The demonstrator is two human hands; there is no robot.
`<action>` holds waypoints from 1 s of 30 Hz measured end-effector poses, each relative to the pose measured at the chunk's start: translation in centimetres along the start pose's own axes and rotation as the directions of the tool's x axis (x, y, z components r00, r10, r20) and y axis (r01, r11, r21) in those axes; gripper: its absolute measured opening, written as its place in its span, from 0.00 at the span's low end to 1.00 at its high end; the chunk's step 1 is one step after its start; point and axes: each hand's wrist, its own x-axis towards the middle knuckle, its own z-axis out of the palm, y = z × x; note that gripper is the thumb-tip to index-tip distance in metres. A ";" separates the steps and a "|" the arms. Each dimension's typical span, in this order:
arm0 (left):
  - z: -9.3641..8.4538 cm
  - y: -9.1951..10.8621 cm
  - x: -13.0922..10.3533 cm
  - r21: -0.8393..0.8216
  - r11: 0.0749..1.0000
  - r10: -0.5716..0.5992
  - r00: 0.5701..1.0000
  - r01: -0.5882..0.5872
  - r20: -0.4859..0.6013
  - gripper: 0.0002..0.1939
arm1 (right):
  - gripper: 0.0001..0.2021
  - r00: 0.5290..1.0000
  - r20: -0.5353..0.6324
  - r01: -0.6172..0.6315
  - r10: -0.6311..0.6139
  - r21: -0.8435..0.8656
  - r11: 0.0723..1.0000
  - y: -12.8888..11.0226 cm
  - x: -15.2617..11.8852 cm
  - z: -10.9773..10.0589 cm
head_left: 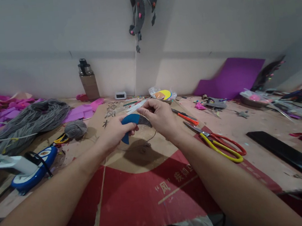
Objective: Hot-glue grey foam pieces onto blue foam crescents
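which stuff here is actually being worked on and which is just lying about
In hand:
- blue crescent piece, held by left hand and right hand

Lying about:
- scissors
- grey yarn ball
- yarn skein
- bottle
- purple sheet

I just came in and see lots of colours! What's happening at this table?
A person holds a curved blue and grey felt piece above a sheet of cardboard. The left hand pinches its blue end and the right hand grips the grey end. Scissors lie to the right, apart from the hands. Grey yarn and purple scraps sit on the left.
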 end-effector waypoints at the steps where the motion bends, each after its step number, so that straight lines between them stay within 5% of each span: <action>1: 0.0 -0.1 0.0 -0.016 1.000 0.010 1.000 -0.010 0.012 0.06 | 0.10 1.000 0.007 -0.018 0.018 0.026 0.999 -0.1 0.0 0.0; 12: -0.4 -0.2 0.0 0.033 0.998 0.054 0.998 -0.055 0.019 0.13 | 0.14 0.966 0.158 -0.247 0.203 0.341 0.907 0.0 0.2 0.4; 22: -0.3 -0.2 -0.3 -0.027 0.997 0.074 0.997 -0.073 0.014 0.14 | 0.20 0.833 0.480 -0.532 0.276 0.558 0.637 0.5 0.2 0.4; 25: -0.2 0.3 -0.4 -0.106 0.992 0.079 0.996 -0.076 0.030 0.13 | 0.18 0.791 0.555 -0.592 0.257 0.589 0.550 0.5 0.2 0.6; 30: 0.1 0.5 -0.2 -0.342 0.939 0.056 0.998 -0.045 0.022 0.11 | 0.13 0.824 0.521 -0.561 0.222 0.693 0.453 -0.3 -0.1 0.8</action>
